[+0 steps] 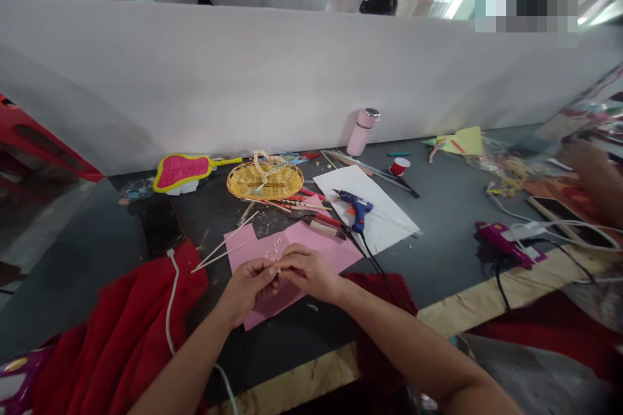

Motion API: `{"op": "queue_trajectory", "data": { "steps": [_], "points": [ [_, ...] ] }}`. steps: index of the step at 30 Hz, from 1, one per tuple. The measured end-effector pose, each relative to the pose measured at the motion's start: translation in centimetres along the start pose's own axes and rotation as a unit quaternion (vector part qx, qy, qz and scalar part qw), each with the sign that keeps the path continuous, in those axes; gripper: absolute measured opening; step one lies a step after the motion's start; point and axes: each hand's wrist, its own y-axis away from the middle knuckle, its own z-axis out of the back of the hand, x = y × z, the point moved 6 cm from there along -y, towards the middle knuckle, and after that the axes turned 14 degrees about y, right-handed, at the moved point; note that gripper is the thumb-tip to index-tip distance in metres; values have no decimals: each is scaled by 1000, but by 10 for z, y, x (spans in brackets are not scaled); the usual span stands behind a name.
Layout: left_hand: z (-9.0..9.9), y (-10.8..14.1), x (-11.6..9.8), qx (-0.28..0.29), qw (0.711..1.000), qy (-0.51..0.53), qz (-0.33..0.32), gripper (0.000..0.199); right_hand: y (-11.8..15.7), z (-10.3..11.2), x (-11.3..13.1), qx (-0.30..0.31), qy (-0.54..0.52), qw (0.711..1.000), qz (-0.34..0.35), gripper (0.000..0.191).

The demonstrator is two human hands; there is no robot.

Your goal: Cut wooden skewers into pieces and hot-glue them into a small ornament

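Observation:
My left hand [252, 286] and my right hand [307, 271] meet over a pink sheet of paper [311, 243], fingertips pinched together. Something small and pale sits between them, too tiny to name. Just beyond my fingers, several small cream-coloured pieces [276, 245] are scattered on the paper. Thin wooden sticks [221, 258] lie to the left, across the paper's edge. A blue glue gun [357, 207] rests on a white sheet [384, 227] farther right, its black cord running back toward me.
A yellow wicker basket [265, 189] holds a braided cord. Around it are a pink-and-yellow fan [182, 172], a phone [161, 228], a pink flask [363, 133] and a red spool [400, 167]. Red cloth [141, 311] covers the left front. Another person's arm [591, 172] reaches in at right.

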Motion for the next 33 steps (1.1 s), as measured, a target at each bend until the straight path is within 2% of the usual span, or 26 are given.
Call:
{"op": "queue_trajectory", "data": {
  "steps": [9, 18, 22, 27, 33],
  "points": [
    [-1, 1, 0, -5, 1000, -12, -8, 17, 2, -2, -1, 8, 15, 1000, -9, 19],
    [0, 2, -1, -14, 1000, -15, -17, 16, 3, -4, -1, -35, -43, 998, -18, 16],
    [0, 1, -2, -23, 1000, 1, -20, 18, 0, -1, 1, -9, -38, 999, -26, 20],
    [1, 0, -5, -18, 1000, -8, -25, 17, -1, 3, 7, 34, -2, 999, 9, 33],
    [3, -1, -1, -6, 1000, -25, -14, 19, 0, 4, 3, 1, 5, 1000, 22, 21]
  ]
}}
